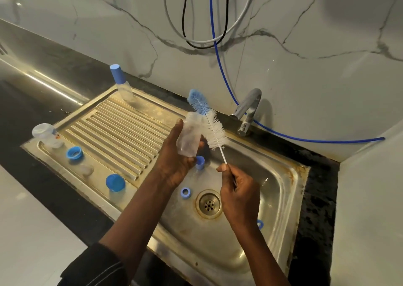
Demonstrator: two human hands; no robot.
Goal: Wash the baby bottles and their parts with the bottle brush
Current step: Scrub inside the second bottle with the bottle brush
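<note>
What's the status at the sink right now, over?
Left hand grips clear bottle. Right hand pinches brush handle, bristles alongside bottle. Nothing in the way.

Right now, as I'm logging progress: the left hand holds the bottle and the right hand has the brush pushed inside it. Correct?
Not quite: the head view shows the brush outside the bottle, its bristles beside the bottle's wall. The left hand does hold the bottle, and the right hand holds the brush.
</note>
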